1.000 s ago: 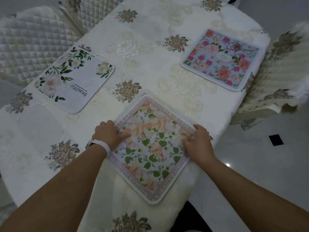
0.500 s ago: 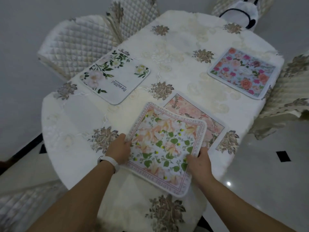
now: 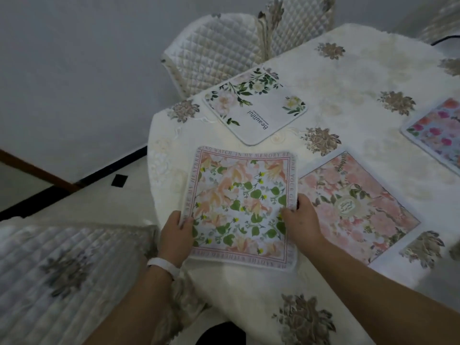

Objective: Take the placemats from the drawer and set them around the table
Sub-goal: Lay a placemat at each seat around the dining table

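A square placemat with peach flowers, green leaves and a lettered pink border (image 3: pixel 239 202) is held over the near left part of the table (image 3: pixel 348 70). My left hand (image 3: pixel 175 235) grips its left edge, thumb on top. My right hand (image 3: pixel 300 220) grips its right edge. A pink floral placemat (image 3: pixel 353 207) lies flat on the table just to the right. A white placemat with green sprigs and the word Beautiful (image 3: pixel 256 105) lies farther back. A blue placemat with pink flowers (image 3: pixel 438 130) lies at the right edge of the view.
The table wears a cream embroidered cloth. A quilted chair (image 3: pixel 214 51) stands behind the white placemat, another quilted chair (image 3: pixel 62 277) at the near left. Grey floor with a dark stripe (image 3: pixel 49 195) lies to the left.
Both hands lifted the leafy placemat off the pink floral one and carried it left along the table edge. The pink placemat stayed where it lay. My view swung left.
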